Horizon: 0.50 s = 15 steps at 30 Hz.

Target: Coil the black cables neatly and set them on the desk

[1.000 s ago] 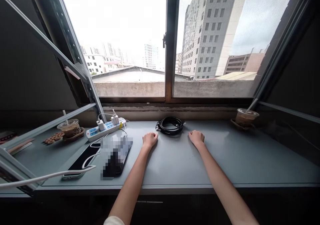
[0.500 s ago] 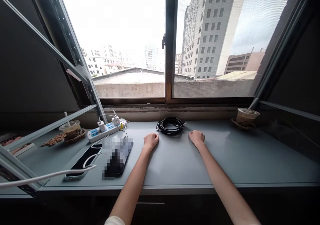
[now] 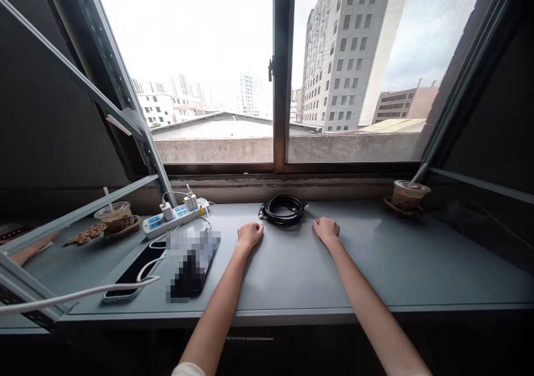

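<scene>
A coiled black cable [image 3: 285, 216] with light-coloured connector ends lies on the grey tabletop [image 3: 287, 276], close to the window wall. My left hand [image 3: 250, 235] rests on the table as a loose fist, just left of and nearer than the coil. To the right of the coil my right hand [image 3: 326, 229] is also curled into a fist on the surface. Neither hand touches the cable, and nothing shows in either one. Left of my left forearm lies a dark phone [image 3: 194, 276], partly blurred by pixelation.
A white power strip [image 3: 175, 218] with plugged-in chargers stands back left. Beside the phone lies a second phone [image 3: 132, 276] under white cords. Drink cups stand on the left [image 3: 115, 217] and right [image 3: 409, 195]. Metal frame bars cross the left side; a person's arm [image 3: 35, 249] shows behind them.
My hands and the cable stay in place; the view shifts slightly. At the far left, another person's arm now shows more clearly behind the frame.
</scene>
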{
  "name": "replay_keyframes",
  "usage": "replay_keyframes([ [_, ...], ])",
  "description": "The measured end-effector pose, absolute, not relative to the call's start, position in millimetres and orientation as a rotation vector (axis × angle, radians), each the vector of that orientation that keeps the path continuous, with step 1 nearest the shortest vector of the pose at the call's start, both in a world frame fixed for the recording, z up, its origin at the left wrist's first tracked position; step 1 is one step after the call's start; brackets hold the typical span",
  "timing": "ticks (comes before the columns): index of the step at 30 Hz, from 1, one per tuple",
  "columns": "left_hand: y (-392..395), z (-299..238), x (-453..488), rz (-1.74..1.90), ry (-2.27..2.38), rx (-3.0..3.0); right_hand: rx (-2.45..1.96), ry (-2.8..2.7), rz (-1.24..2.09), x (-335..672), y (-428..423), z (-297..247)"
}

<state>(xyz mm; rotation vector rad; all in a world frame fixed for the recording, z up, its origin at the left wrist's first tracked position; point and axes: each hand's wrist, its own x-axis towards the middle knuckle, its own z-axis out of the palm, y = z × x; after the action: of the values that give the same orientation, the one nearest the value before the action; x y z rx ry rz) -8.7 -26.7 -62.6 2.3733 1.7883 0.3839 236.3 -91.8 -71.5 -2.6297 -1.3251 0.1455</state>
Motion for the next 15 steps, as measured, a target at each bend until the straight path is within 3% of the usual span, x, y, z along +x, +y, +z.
replay_keyframes([
  [15,-20,-59,-16,0.705,1.941,2.221,-2.641,-1.353,0.142,238,-91,-73],
])
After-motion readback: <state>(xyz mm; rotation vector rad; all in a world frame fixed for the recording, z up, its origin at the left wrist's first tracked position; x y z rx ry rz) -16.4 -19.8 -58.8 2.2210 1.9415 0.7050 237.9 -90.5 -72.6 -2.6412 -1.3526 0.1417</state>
